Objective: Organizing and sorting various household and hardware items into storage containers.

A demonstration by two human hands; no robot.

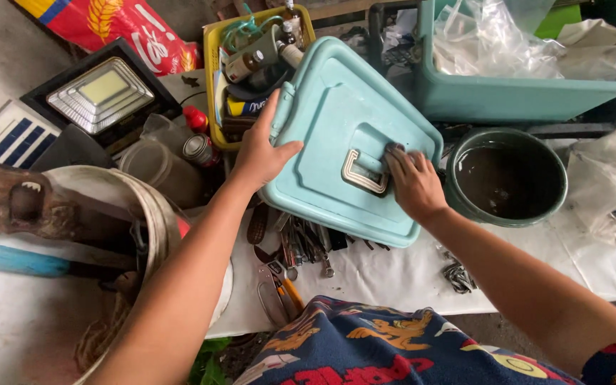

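While L hand [259, 158] steadies blue lid [336, 121] | R hand [413, 184] wipes w/ rag [395, 150]

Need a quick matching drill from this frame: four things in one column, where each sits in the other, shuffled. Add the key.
Things:
1. left hand
2. right hand
3. dark green bowl
4. yellow tray

Places:
A. right of the light blue lid, with dark liquid inside
B. on the lid's left edge
C. behind the lid, packed with small bottles
D. pressing a dark cloth beside the lid's handle

Pairs: 1-B, 2-D, 3-A, 4-C
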